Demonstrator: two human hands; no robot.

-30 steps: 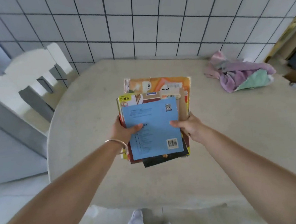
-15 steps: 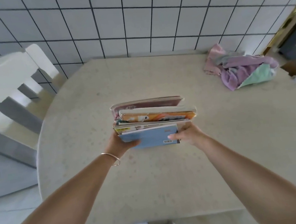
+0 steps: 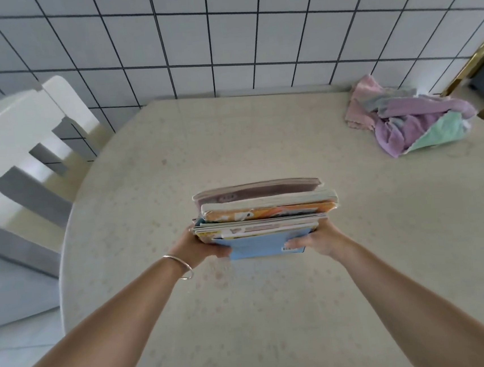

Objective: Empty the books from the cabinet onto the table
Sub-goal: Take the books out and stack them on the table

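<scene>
Out over the table [image 3: 189, 321], the stack of books [image 3: 263, 219] sits clamped between the left hand [image 3: 202, 246] and right hand [image 3: 318, 239], likely heavy, with loose glossy covers prone to sliding, so grip both near corners.
</scene>
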